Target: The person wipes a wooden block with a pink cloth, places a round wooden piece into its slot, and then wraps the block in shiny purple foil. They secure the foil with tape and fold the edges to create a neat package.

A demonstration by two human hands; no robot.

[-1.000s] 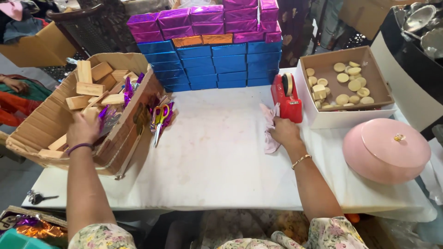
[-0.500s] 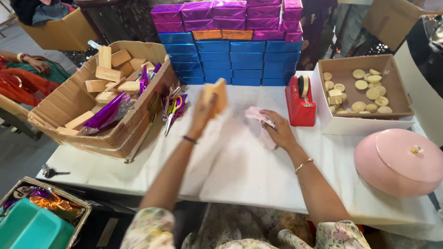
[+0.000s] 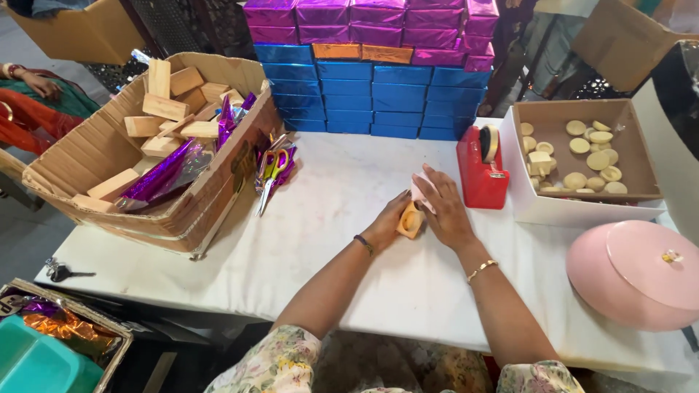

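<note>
- At the middle of the white-covered bench (image 3: pixel 306 247), I have both hands together around a small wooden block (image 3: pixel 410 220).
- My left hand (image 3: pixel 388 225) grips the block from its left side, fingers curled closed on it; the block stands on the cloth, tilted a little.
- My right hand (image 3: pixel 445 211) lies flat with fingers spread, pressing a pink cloth (image 3: pixel 420 188) against the far side of the block.
- Only a corner of the cloth shows above my right fingers; the rest is hidden under the palm.
- Just beyond my right hand stands a red tape dispenser (image 3: pixel 480 171), near but not touching it.
- To its right sits a white-sided box (image 3: pixel 553 207) holding pale round discs (image 3: pixel 590 156).
- A pink round lid (image 3: pixel 637 273) rests on the bench at the right edge, well apart from my hands.
- On the left, a large cardboard box (image 3: pixel 109 156) holds more wooden blocks (image 3: pixel 164 109) and strips of purple foil (image 3: pixel 164 175).
- Scissors (image 3: pixel 271 171) with yellow-green handles lie beside that box, on more foil.
- Along the back of the bench rises a wall of stacked blue and purple foil-wrapped boxes (image 3: pixel 378 80).
- At the far left, another person's arm (image 3: pixel 33 84) shows, apart from my own.
</note>
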